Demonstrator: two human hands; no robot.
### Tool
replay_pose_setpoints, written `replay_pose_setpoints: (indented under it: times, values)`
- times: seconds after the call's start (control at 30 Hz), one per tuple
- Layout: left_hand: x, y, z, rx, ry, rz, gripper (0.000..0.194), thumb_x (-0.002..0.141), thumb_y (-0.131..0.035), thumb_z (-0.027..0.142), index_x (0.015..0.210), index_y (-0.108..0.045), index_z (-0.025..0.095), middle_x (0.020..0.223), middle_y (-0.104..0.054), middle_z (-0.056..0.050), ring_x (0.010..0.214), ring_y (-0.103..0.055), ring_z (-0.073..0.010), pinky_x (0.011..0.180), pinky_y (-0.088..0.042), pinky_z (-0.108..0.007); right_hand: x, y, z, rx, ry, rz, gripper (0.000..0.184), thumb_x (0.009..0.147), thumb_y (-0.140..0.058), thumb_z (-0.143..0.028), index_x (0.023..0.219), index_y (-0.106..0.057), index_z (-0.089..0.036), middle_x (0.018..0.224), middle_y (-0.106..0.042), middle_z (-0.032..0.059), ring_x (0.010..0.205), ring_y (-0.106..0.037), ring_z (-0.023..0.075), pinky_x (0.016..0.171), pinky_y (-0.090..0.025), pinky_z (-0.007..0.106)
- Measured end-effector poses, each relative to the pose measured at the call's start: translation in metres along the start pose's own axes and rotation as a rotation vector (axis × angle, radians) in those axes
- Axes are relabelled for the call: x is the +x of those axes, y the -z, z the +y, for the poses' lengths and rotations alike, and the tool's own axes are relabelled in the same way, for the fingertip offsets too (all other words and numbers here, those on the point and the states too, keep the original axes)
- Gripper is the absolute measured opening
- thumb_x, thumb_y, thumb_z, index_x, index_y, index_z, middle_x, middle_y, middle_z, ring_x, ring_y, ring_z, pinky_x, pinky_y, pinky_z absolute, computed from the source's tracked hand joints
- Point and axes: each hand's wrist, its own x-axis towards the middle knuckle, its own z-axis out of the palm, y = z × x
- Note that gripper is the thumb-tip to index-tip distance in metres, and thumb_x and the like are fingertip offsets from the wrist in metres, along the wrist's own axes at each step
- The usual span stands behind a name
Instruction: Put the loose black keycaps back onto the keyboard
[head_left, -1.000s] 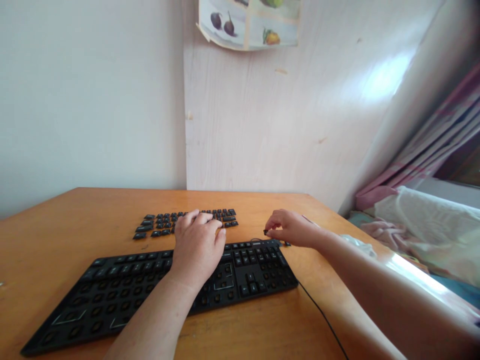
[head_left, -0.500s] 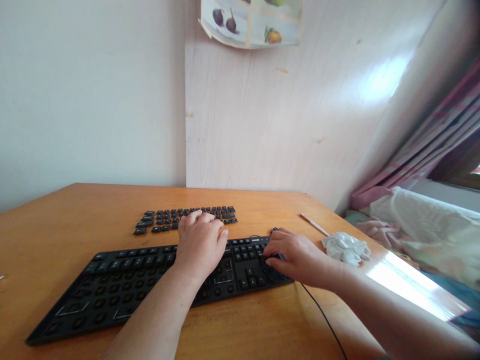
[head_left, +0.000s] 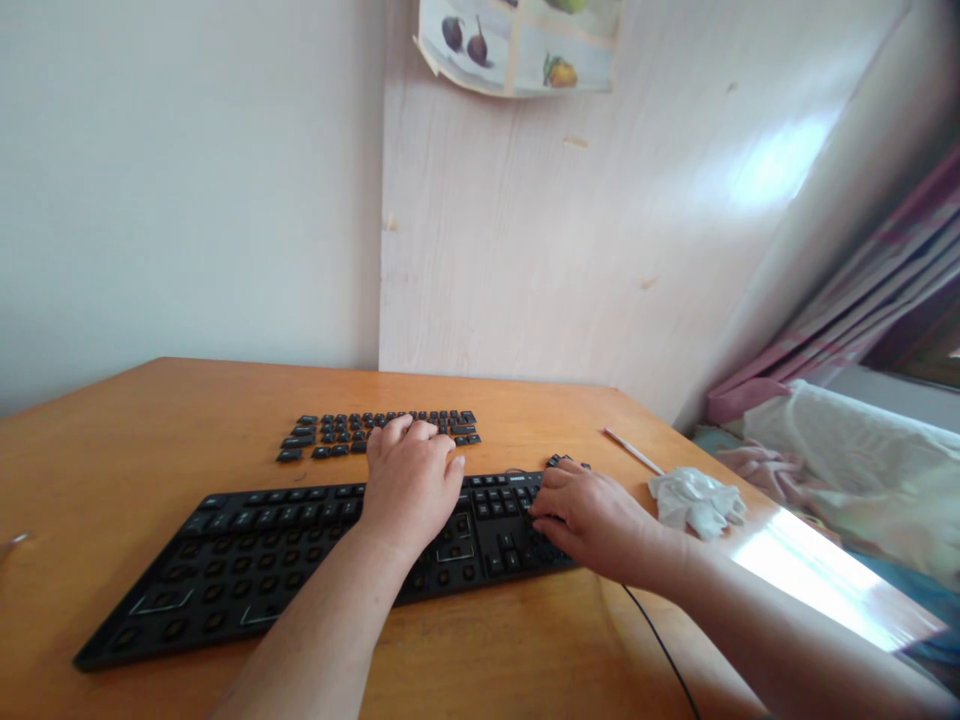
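A black keyboard lies at a slant on the desk. Many of its main key positions are bare of caps, while the upper rows and part of the right side still carry keys. My left hand is over its middle, palm down, with fingers slightly bent and apart; the fingertips reach past the back edge. At the number pad end, my right hand has its fingers curled and thumb drawn in. Whatever sits between those fingertips is hidden. Rows of loose black keycaps lie behind the keyboard, partly covered by my left hand.
A few more loose keycaps show beyond my right hand. A thin white stick and a crumpled white cloth lie at the right. A black cable runs towards the front edge of the wooden desk.
The view has shifted slightly. My right hand's fingers have drawn closer together at the number pad; my left hand stays over the keyboard's middle.
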Motion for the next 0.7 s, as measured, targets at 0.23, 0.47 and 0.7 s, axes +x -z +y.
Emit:
replay_pose_setpoints:
  times: [0.23, 0.47, 0.7]
  values:
    - [0.0, -0.001, 0.0, 0.016, 0.004, -0.022, 0.024, 0.088, -0.056, 0.037, 0.091, -0.076, 0.026, 0.114, -0.07, -0.007, 0.121, -0.047, -0.0337, 0.105, -0.032, -0.054, 0.0, -0.001, -0.011, -0.117, -0.028, -0.029, 0.024, 0.093, -0.052, -0.027, 0.076, -0.067, -0.02, 0.087, -0.066, 0.0064, 0.089, -0.054, 0.0209, 0.075, -0.04, 0.033]
    - [0.0, 0.001, 0.001, 0.015, 0.016, -0.059, 0.025, 0.088, -0.055, 0.036, 0.094, -0.076, 0.024, 0.118, -0.069, -0.007, 0.123, -0.046, -0.0334, 0.107, -0.029, -0.054, -0.002, -0.004, -0.02, -0.203, -0.047, -0.027, 0.028, 0.096, -0.046, -0.024, 0.077, -0.066, -0.02, 0.083, -0.066, 0.005, 0.084, -0.054, 0.0196, 0.072, -0.037, 0.032]
    - [0.0, 0.001, 0.001, 0.023, 0.014, -0.048, 0.025, 0.088, -0.055, 0.037, 0.096, -0.076, 0.025, 0.118, -0.069, -0.006, 0.123, -0.046, -0.0328, 0.107, -0.03, -0.053, -0.003, -0.005, -0.031, -0.299, -0.057, -0.062, 0.025, 0.094, -0.045, -0.021, 0.083, -0.067, -0.019, 0.084, -0.067, 0.0078, 0.082, -0.055, 0.0223, 0.068, -0.036, 0.034]
